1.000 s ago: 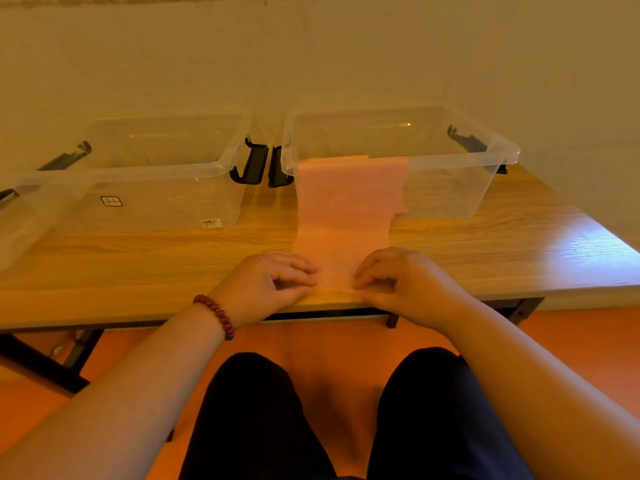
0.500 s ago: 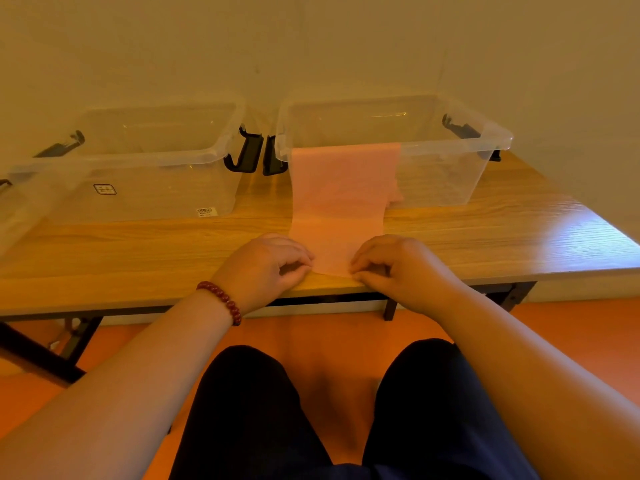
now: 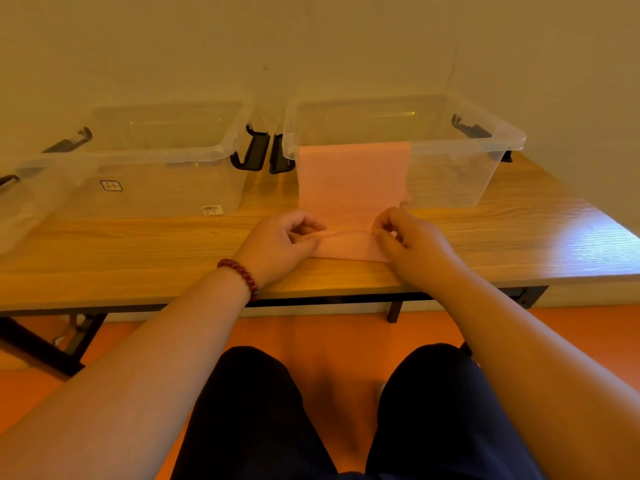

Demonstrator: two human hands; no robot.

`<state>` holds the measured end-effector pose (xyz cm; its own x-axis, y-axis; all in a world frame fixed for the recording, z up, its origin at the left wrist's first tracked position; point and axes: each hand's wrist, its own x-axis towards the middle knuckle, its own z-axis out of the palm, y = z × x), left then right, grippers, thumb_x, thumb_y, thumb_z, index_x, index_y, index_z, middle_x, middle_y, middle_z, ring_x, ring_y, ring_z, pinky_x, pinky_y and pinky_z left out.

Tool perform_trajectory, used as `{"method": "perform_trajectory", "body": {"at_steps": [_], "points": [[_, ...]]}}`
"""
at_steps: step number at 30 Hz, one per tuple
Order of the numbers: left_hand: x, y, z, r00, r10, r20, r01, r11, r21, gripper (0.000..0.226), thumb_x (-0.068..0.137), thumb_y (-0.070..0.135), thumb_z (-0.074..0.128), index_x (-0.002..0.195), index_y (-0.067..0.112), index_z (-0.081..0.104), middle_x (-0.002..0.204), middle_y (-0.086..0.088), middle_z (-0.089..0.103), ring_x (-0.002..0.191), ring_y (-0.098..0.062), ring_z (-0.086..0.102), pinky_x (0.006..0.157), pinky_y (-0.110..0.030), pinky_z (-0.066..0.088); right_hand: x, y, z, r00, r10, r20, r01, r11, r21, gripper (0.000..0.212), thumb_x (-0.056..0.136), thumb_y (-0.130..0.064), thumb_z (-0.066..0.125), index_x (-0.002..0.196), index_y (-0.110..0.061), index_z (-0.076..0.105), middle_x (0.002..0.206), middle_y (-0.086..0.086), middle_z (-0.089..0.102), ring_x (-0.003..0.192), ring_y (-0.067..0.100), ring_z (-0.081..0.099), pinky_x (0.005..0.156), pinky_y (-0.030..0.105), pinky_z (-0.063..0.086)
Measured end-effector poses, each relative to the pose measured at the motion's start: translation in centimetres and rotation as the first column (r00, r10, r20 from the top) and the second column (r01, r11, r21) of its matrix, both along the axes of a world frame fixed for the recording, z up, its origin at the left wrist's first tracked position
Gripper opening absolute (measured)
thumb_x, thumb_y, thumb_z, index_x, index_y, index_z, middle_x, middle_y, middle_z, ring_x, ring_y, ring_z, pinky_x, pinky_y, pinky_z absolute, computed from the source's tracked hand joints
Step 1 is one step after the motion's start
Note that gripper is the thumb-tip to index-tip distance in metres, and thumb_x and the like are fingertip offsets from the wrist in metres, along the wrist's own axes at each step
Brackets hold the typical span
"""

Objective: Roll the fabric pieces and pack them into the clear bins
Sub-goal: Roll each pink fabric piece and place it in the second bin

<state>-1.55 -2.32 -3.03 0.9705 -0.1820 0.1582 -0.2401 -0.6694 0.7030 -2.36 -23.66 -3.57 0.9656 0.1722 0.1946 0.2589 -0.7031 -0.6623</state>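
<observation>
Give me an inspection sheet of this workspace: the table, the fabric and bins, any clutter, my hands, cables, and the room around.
Surface: wooden table, bins along its far side.
Job's things: pink fabric strip draped over the front rim of the right bin and down onto the table, near end turned over in a fold; left bin beside it, nothing seen inside; part of a third bin at the far left.
Clutter: nothing seen.
Hands: left hand and right hand each pinch one end of the fold; beaded bracelet on the left wrist.
Cables: nothing seen.
Surroundings: plain wall behind, orange floor below.
</observation>
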Motion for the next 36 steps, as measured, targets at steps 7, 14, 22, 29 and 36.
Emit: {"method": "perform_trajectory", "body": {"at_steps": [7, 14, 22, 29, 36], "points": [[0.4, 0.2, -0.7, 0.998, 0.057, -0.032, -0.062, 0.977, -0.206, 0.018, 0.092, 0.027, 0.060, 0.089, 0.044, 0.056, 0.097, 0.021, 0.056, 0.088, 0.003, 0.051, 0.070, -0.014, 0.041, 0.2, -0.4, 0.0, 0.993, 0.025, -0.119, 0.004, 0.971, 0.240, 0.011, 0.089, -0.032, 0.067, 0.095, -0.031, 0.058, 0.080, -0.005, 0.068, 0.067, 0.004, 0.062, 0.060, 0.024, 0.049], [-0.2, 0.5, -0.8, 0.995, 0.102, 0.005, -0.096, 0.948, -0.304, 0.011, 0.093, 0.031, 0.057, 0.098, 0.039, 0.061, 0.096, 0.027, 0.056, 0.092, 0.006, 0.052, 0.070, -0.011, 0.040, -0.3, -0.9, 0.0, 0.986, -0.100, -0.131, 0.142, 0.920, 0.366, 0.009, 0.093, -0.029, 0.062, 0.093, -0.023, 0.068, 0.093, -0.005, 0.070, 0.086, 0.022, 0.061, 0.074, 0.035, 0.048], [-0.6, 0.7, -0.6, 0.983, 0.184, 0.002, -0.168, 0.904, -0.393, 0.016, 0.092, 0.024, 0.060, 0.094, 0.040, 0.059, 0.058, 0.017, 0.058, 0.056, 0.002, 0.050, 0.052, -0.012, 0.040, -0.3, -1.1, 0.5, 0.974, -0.125, -0.189, 0.206, 0.835, 0.510, 0.011, 0.094, -0.025, 0.061, 0.099, -0.034, 0.066, 0.063, -0.015, 0.064, 0.049, 0.003, 0.051, 0.051, 0.024, 0.040], [-0.7, 1.0, -0.8, 0.992, 0.118, -0.047, -0.127, 0.905, -0.406, 0.023, 0.090, 0.015, 0.061, 0.082, 0.035, 0.067, 0.076, 0.017, 0.060, 0.070, -0.001, 0.053, 0.063, -0.014, 0.043, -0.8, -1.3, 0.5, 0.980, -0.112, -0.162, 0.182, 0.837, 0.516, 0.028, 0.097, -0.012, 0.052, 0.077, -0.027, 0.065, 0.058, -0.002, 0.052, 0.053, 0.011, 0.046, 0.053, 0.026, 0.037], [-0.9, 1.0, -0.8, 0.993, 0.121, -0.005, -0.118, 0.961, -0.249, 0.024, 0.087, 0.020, 0.066, 0.088, 0.043, 0.061, 0.091, 0.015, 0.058, 0.081, 0.000, 0.052, 0.065, -0.009, 0.041, -1.2, -1.5, 0.6, 0.976, -0.099, -0.196, 0.180, 0.871, 0.456, 0.020, 0.091, -0.014, 0.062, 0.082, -0.028, 0.073, 0.076, -0.001, 0.067, 0.066, 0.010, 0.054, 0.068, 0.028, 0.045]]}}
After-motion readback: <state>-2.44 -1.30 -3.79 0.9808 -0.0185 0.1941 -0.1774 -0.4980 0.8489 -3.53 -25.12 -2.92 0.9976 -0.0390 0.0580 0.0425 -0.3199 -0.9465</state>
